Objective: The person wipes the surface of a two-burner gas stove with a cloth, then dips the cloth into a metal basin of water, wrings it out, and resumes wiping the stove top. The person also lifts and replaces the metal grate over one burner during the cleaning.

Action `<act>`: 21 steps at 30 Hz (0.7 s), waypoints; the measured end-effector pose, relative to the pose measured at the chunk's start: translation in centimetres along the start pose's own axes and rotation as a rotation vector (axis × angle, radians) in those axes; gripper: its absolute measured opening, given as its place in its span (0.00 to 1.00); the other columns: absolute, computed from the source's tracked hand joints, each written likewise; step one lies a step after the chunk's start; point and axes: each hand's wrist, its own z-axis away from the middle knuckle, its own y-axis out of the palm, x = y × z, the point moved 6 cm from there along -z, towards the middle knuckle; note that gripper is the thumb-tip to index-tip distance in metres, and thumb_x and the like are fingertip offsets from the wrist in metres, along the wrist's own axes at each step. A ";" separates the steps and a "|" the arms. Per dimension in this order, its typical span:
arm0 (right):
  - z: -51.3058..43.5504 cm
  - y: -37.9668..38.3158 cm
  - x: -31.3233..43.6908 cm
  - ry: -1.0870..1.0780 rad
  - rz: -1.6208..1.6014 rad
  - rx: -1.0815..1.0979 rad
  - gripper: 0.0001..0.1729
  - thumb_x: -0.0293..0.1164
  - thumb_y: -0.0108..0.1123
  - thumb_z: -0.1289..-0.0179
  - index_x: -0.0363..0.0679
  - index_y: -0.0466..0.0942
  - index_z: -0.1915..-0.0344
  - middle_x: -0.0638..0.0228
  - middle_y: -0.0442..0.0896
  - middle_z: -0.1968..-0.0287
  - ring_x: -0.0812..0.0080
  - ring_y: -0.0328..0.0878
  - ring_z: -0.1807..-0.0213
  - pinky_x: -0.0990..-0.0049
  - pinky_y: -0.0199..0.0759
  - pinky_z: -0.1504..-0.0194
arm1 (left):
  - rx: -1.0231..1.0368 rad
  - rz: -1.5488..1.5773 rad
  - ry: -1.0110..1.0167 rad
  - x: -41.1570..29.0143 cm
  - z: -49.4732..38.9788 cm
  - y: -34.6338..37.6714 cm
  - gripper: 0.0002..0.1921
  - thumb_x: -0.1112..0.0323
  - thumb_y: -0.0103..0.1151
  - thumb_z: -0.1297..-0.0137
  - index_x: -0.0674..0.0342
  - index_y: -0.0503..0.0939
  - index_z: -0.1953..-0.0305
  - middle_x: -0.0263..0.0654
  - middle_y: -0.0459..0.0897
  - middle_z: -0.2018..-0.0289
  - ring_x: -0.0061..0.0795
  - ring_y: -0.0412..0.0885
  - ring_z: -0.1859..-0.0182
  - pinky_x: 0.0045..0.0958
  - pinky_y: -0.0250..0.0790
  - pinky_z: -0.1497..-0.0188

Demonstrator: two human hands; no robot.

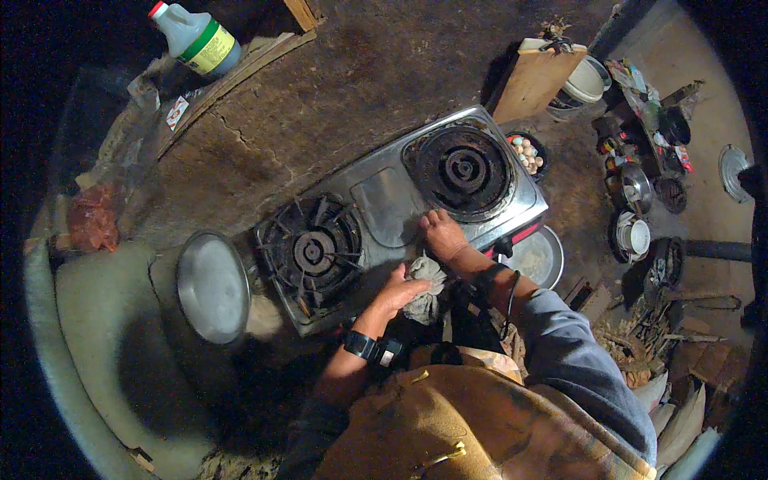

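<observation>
A two-burner gas stove [384, 204] with a stained steel top lies slantwise before me. My left hand [403, 292] holds a crumpled grey cloth [425, 291] at the stove's near edge. Beside it, my right hand [443, 233] rests on the steel top near the right burner [463, 169], its fingers curled; whether anything is under them is hidden. On the left burner [313, 252] a black pan support stands in place, while the right burner shows only its dark ring and tray.
A metal basin [213, 288] stands left of the stove, and another bowl [534, 258] lies by its right front. Behind the right burner are a wooden board [537, 81] and a bowl of eggs [525, 155]. A plastic jug [201, 42] stands far left; pots [636, 187] are on the right.
</observation>
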 end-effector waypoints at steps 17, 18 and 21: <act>-4.5 -2.8 -1.3 0.189 -0.468 -0.263 0.13 0.25 0.45 0.43 0.38 0.69 0.57 0.52 0.74 0.56 0.50 0.71 0.50 0.61 0.68 0.51 | -0.135 0.140 0.198 -2.0 -0.5 -3.0 0.28 0.69 0.62 0.47 0.65 0.65 0.44 0.38 0.76 0.52 0.30 0.75 0.52 0.31 0.67 0.47; -5.7 -2.5 -1.4 0.180 -0.461 -0.259 0.13 0.26 0.45 0.43 0.39 0.70 0.57 0.52 0.75 0.56 0.51 0.71 0.50 0.62 0.68 0.51 | -0.132 0.159 0.235 -2.5 -1.2 -3.3 0.27 0.68 0.62 0.48 0.64 0.66 0.45 0.37 0.76 0.53 0.29 0.75 0.53 0.31 0.67 0.47; -9.4 -1.6 -1.5 0.155 -0.354 -0.197 0.12 0.27 0.46 0.43 0.40 0.71 0.58 0.54 0.75 0.57 0.54 0.72 0.52 0.63 0.69 0.51 | -0.286 0.005 0.273 -3.5 -3.4 -4.5 0.27 0.68 0.64 0.51 0.65 0.68 0.48 0.39 0.78 0.57 0.27 0.75 0.56 0.31 0.68 0.52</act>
